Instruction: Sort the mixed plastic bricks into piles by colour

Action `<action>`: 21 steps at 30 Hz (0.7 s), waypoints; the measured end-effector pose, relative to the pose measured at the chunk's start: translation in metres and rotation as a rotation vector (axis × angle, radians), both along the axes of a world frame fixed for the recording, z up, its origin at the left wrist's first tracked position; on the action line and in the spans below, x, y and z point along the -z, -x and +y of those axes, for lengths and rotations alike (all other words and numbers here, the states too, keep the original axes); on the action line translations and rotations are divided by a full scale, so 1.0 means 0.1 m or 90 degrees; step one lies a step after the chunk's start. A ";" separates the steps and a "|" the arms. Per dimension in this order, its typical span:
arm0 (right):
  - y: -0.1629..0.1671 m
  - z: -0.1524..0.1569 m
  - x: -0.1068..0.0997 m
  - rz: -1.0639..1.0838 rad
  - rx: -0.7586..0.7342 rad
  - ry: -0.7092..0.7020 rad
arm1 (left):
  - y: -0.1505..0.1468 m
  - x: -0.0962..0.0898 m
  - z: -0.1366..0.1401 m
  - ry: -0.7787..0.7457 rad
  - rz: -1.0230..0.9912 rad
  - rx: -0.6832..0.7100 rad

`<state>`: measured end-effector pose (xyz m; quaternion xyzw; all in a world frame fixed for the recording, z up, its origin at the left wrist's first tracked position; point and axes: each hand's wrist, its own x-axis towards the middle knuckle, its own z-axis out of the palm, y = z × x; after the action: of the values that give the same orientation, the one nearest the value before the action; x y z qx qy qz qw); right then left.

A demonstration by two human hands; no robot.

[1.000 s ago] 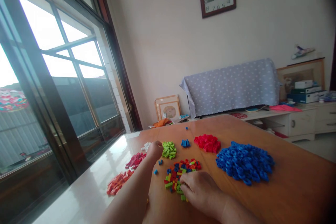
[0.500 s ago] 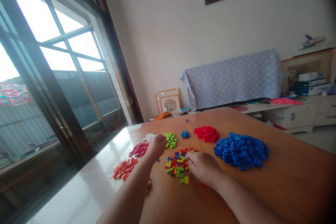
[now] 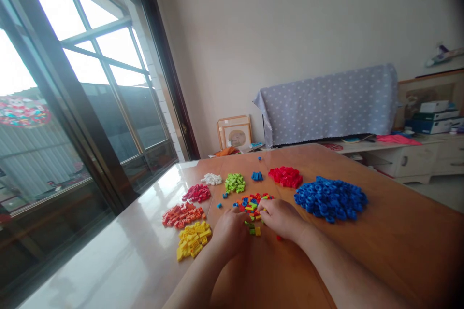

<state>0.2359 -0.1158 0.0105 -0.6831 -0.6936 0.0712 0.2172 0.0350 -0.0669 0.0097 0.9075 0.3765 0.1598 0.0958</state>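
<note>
The brown counter [image 3: 398,236] stretches on beyond the blue pile [image 3: 329,199] to its right edge. Well inside the side edges, the left hand [image 3: 231,228] and right hand [image 3: 282,217], fingers curled, flank the mixed bricks [image 3: 250,204]; whether either grips one is unclear.

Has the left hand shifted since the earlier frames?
Yes: judged against the green brick pile, which it was beside, the left hand has come back toward the person, to the mixed bricks.
</note>
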 end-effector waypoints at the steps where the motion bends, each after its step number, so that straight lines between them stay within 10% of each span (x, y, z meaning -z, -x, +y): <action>1: 0.00 0.00 0.00 0.000 -0.004 0.002 | -0.01 0.01 -0.02 -0.005 0.010 0.001; 10: 0.00 -0.01 -0.01 0.005 -0.013 0.028 | 0.10 -0.09 -0.15 -0.041 -0.047 -0.052; 21: -0.03 0.05 0.12 0.033 -0.025 0.010 | 1.16 -0.20 -0.05 -0.056 -0.130 -0.229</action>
<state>0.2391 -0.1111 -0.0019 -0.6690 -0.7004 0.0983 0.2284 -0.0806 -0.0719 0.0292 0.8082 0.5132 0.2817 0.0641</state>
